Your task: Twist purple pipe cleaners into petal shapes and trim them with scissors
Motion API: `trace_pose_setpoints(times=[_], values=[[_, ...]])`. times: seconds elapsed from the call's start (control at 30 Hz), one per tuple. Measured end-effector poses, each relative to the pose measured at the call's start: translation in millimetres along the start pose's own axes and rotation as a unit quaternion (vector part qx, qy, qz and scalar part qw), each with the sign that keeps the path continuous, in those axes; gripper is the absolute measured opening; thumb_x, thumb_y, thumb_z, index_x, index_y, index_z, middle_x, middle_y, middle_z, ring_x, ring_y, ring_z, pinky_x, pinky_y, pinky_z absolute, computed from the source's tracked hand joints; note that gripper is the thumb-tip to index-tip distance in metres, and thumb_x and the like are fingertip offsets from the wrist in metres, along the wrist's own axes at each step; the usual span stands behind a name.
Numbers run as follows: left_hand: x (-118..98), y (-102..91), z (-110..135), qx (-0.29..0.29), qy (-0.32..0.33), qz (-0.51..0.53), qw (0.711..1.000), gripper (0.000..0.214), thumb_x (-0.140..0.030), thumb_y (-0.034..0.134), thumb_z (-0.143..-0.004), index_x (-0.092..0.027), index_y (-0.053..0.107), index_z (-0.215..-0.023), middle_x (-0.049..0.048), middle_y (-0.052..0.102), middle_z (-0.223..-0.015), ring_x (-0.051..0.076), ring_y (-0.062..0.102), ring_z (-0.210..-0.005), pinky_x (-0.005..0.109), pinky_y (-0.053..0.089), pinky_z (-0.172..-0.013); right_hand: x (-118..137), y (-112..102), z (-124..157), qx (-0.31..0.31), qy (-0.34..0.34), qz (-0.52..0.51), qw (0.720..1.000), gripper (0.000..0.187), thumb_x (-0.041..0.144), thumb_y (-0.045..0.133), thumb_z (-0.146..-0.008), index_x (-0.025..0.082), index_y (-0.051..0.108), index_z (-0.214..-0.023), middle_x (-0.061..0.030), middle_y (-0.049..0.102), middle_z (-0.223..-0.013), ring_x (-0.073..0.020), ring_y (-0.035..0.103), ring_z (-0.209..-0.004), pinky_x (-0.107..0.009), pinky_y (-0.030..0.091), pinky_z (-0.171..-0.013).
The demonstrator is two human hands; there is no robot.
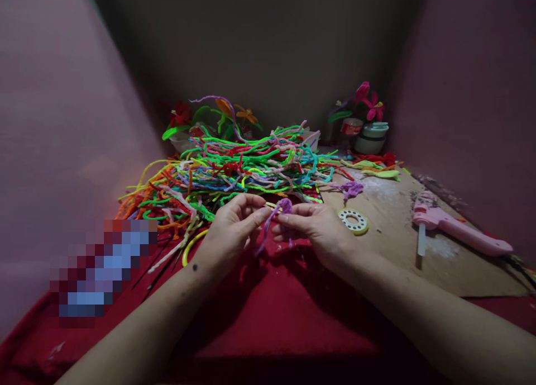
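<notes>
Purple pipe cleaner [286, 207] between hands, above desk [285, 332]. Right hand [320, 228]: fingers pinching its loop. Left hand [234, 226]: fingers pinching thin pale strand [271, 204]. Loop just right of left fingertips, nearer right hand; long tail slants down-left.

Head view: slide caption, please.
Left hand and right hand handle a purple fuzzy piece before a heap of colorful stems.

The looped stem [286, 206] is plain purple and the thin strip [270, 204] beside it pale yellow, while the pile of fuzzy stems [255, 157] mixes bright green, pink, red, orange, turquoise and yellow above a deep red cloth [276, 329]. The tape roll [363, 224] is white, ringed with dark dots and edged yellow; the glue gun [458, 232] is pink, the cardboard [389, 256] tan.
</notes>
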State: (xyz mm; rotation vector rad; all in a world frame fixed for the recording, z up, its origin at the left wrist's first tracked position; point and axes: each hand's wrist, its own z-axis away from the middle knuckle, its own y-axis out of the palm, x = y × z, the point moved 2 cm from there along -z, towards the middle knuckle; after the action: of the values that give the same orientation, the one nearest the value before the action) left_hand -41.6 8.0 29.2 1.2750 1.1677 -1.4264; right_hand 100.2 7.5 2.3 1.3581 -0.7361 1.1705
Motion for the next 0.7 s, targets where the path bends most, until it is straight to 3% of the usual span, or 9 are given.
trace_pose_setpoints(times=[0.17,0.37,0.53,0.7], values=[[10.4,6.4,-0.8,0.103,-0.079,0.009,0.992,0.028,-0.041,0.061,-0.071,-0.016,0.054,-0.082,-0.0075,0.044,-0.051,0.002,0.031,-0.035,0.015,0.021,-0.035,-4.2,-1.9,-2.6,-0.011,-0.035,-0.048,0.998,0.02,0.026,0.07,-0.062,0.013,0.068,-0.077,-0.0035,0.065,-0.063,-0.0139,0.058,-0.053,-0.027,0.043,-0.053],[5.9,10.6,0.4,0.09,-0.018,-0.095,0.991,0.026,-0.036,0.053,-0.077,-0.014,0.051,-0.063,-0.0053,0.046,-0.046,0.003,0.033,-0.035,0.017,0.023,-0.037,-7.8,-5.5,-6.4,-0.021,-0.036,-0.052,0.998,0.023,0.031,0.074,-0.058,0.013,0.068,-0.07,-0.0005,0.06,-0.055,-0.0091,0.048,-0.046,-0.025,0.038,-0.049],[7.2,12.6,0.5,0.128,0.011,-0.199,0.972,0.028,-0.035,0.048,-0.079,-0.014,0.05,-0.06,-0.006,0.041,-0.046,0.004,0.032,-0.04,0.017,0.023,-0.039,-12.6,-6.2,-8.4,0.003,-0.024,-0.065,0.998,0.026,0.032,0.075,-0.055,0.012,0.067,-0.069,-0.0025,0.061,-0.059,-0.0113,0.053,-0.052,-0.027,0.041,-0.053],[5.4,10.9,1.9,0.173,0.058,-0.27,0.945,0.027,-0.031,0.043,-0.082,-0.014,0.057,-0.067,-0.0046,0.043,-0.054,0.007,0.035,-0.049,0.018,0.029,-0.047,-13.3,-2.4,-6.8,0.03,0.03,-0.104,0.994,0.025,0.027,0.076,-0.054,0.011,0.065,-0.069,-0.0021,0.061,-0.058,-0.0115,0.053,-0.048,-0.026,0.041,-0.049]])
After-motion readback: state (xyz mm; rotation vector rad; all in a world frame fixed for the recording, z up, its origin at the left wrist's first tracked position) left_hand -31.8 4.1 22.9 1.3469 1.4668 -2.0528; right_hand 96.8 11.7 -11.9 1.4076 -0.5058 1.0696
